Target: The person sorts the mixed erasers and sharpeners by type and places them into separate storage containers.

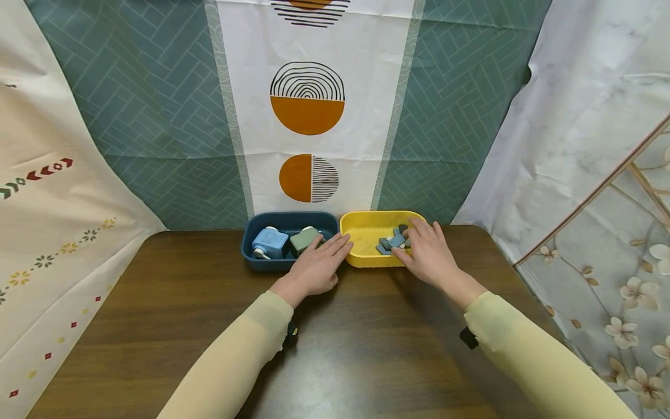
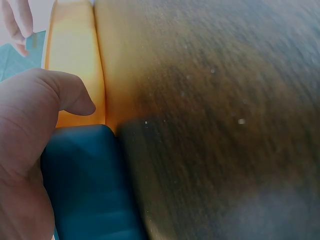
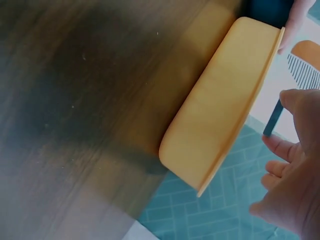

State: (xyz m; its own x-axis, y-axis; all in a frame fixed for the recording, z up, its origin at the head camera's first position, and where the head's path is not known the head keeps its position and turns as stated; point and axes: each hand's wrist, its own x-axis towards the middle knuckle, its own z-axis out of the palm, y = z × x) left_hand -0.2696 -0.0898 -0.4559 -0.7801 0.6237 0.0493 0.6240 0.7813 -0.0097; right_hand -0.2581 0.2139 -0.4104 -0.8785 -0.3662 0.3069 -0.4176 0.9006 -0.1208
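Note:
My left hand (image 1: 320, 265) lies with fingers extended across the adjoining rims of a dark blue tray (image 1: 269, 265) and a yellow tray (image 1: 361, 261). In the left wrist view its thumb (image 2: 75, 97) is over the yellow tray's side. Above the yellow tray, my right hand (image 1: 430, 253) pinches a flat blue tile (image 3: 273, 119) between thumb and index finger. Several flat blue, grey and dark tiles (image 1: 384, 249) lie in a small heap at that tray's right end, partly hidden by the fingers.
Inside the dark blue tray sit a light blue boxy container (image 1: 270, 242) and a green one (image 1: 305, 240), both with white parts. The trays stand side by side at the back of a brown wooden table (image 1: 157, 314). Patterned cloth (image 1: 173, 105) hangs behind.

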